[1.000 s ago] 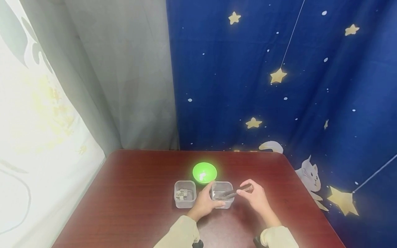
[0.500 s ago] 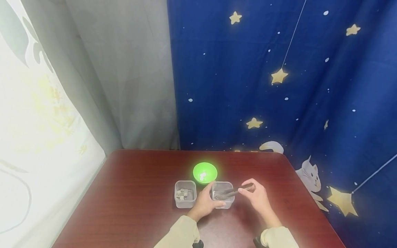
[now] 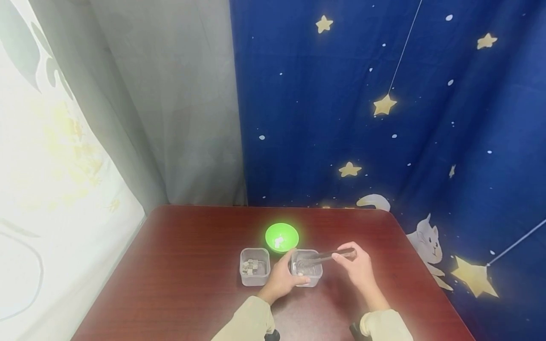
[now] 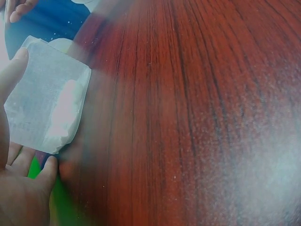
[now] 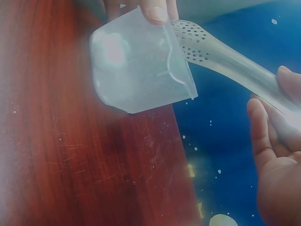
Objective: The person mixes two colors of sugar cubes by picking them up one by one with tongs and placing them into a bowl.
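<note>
My left hand point(image 3: 280, 278) grips a clear square plastic tub point(image 3: 313, 281), thumb on the near side and fingers on the far side. White contents point(image 4: 66, 115) show through its wall in the left wrist view. Metal tongs point(image 3: 327, 256) are held by my right hand point(image 3: 357, 267), between thumb and fingers, at the tub's right. Their perforated tips point(image 5: 190, 40) reach in over the rim in the right wrist view; what lies between them is hidden. Behind the tub, a green bowl point(image 3: 292, 233) holds a few small white pieces point(image 3: 279, 242).
A second clear plastic tub point(image 3: 255, 282) with several pale blocks point(image 3: 250, 267) stands left of my left hand. The dark red wooden table point(image 3: 192, 270) ends at a far edge in front of grey and blue star-patterned curtains point(image 3: 324, 118).
The tongs have shifted from the near part of the tub towards its back, and my right hand has moved slightly right. My left hand and the tub stay in place.
</note>
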The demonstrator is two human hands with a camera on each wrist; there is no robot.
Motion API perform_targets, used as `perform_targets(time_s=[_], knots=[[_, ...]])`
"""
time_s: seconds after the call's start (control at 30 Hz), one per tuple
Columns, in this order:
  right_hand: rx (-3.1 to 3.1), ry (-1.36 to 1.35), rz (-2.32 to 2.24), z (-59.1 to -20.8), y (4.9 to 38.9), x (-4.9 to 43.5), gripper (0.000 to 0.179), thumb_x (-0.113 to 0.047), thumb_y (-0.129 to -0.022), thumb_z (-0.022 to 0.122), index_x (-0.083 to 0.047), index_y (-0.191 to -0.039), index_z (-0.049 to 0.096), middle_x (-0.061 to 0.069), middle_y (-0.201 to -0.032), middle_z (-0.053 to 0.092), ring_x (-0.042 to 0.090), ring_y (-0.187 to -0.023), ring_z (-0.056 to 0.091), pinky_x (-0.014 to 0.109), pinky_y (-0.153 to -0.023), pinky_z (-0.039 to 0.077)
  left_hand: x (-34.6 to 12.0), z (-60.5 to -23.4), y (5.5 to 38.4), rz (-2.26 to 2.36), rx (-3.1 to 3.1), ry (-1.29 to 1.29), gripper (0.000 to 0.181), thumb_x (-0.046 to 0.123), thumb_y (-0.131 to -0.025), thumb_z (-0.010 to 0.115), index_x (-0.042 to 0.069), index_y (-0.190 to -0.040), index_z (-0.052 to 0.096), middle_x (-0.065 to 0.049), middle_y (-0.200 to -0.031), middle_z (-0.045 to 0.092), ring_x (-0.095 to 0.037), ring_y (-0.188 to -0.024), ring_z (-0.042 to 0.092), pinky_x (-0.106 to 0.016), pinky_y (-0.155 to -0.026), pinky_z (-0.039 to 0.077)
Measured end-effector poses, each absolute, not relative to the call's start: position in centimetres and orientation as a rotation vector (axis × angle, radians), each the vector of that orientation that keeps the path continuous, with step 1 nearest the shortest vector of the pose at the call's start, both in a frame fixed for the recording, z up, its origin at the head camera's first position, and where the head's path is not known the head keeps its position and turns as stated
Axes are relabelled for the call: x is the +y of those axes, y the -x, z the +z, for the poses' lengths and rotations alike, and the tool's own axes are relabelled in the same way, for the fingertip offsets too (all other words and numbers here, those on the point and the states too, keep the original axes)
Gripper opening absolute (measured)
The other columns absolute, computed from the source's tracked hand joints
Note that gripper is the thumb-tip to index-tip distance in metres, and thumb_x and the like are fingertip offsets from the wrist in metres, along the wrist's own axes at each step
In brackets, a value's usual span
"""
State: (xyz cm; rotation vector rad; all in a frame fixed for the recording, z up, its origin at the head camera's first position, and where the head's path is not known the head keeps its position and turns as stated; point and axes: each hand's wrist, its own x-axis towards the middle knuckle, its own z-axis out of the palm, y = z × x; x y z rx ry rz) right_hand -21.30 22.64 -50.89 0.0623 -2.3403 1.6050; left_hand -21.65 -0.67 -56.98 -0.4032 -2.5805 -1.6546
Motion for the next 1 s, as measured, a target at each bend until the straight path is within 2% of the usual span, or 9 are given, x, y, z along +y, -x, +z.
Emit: perform_targets(time_s=[0.3, 0.5, 0.63, 0.87, 1.0], knots=[[-2.286, 0.002, 1.681, -49.2, 21.3, 22.3, 0.023, -0.008, -0.080, 0.080, -0.004, -0.098, 0.066, 0.006, -0.081, 0.069, 0.017, -0.069, 0.063, 0.031, -0.058, 0.052, -0.6, -57.2, 21.8, -1.656, -2.593, 0.384, 0.097, 0.034, -0.064, 0.090, 0.011, -0.146, 0.042, -0.002, -0.129, 0.059, -0.022, -0.113, 0.057, -0.044, -0.100, 0.041], [-2.260, -0.007, 1.684, -46.6, 20.3, 21.3, 0.022, -0.005, -0.082, 0.077, 0.002, -0.099, 0.064, 0.007, -0.078, 0.069, 0.018, -0.070, 0.066, 0.025, -0.058, 0.051, -0.5, -57.3, 21.9, -1.648, -2.582, 0.392, 0.097, 0.032, -0.065, 0.090, 0.013, -0.146, 0.042, -0.003, -0.129, 0.059, -0.022, -0.112, 0.058, -0.044, -0.100, 0.042], [-2.211, 0.018, 1.692, -47.6, 20.8, 21.4, 0.023, -0.006, -0.081, 0.078, 0.000, -0.099, 0.065, 0.005, -0.078, 0.068, 0.017, -0.070, 0.065, 0.025, -0.059, 0.052, -0.6, -57.7, 21.8, -1.639, -2.573, 0.403, 0.096, 0.033, -0.064, 0.090, 0.014, -0.145, 0.043, -0.003, -0.128, 0.060, -0.023, -0.113, 0.057, -0.045, -0.100, 0.042], [-2.135, -0.001, 1.671, -49.5, 22.1, 21.2, 0.024, -0.010, -0.079, 0.081, -0.004, -0.098, 0.066, 0.004, -0.079, 0.069, 0.014, -0.070, 0.065, 0.035, -0.064, 0.057, -0.8, -58.1, 21.5, -1.639, -2.553, 0.436, 0.093, 0.032, -0.065, 0.090, 0.012, -0.143, 0.044, -0.008, -0.126, 0.061, -0.026, -0.111, 0.058, -0.047, -0.099, 0.042], [-2.084, -0.028, 1.689, -49.6, 22.4, 20.7, 0.024, -0.007, -0.079, 0.081, -0.003, -0.097, 0.066, 0.004, -0.075, 0.068, 0.015, -0.067, 0.065, 0.034, -0.061, 0.056, -1.0, -58.2, 21.3, -1.644, -2.550, 0.434, 0.093, 0.032, -0.066, 0.089, 0.011, -0.144, 0.043, -0.009, -0.128, 0.060, -0.026, -0.114, 0.057, -0.046, -0.101, 0.041]])
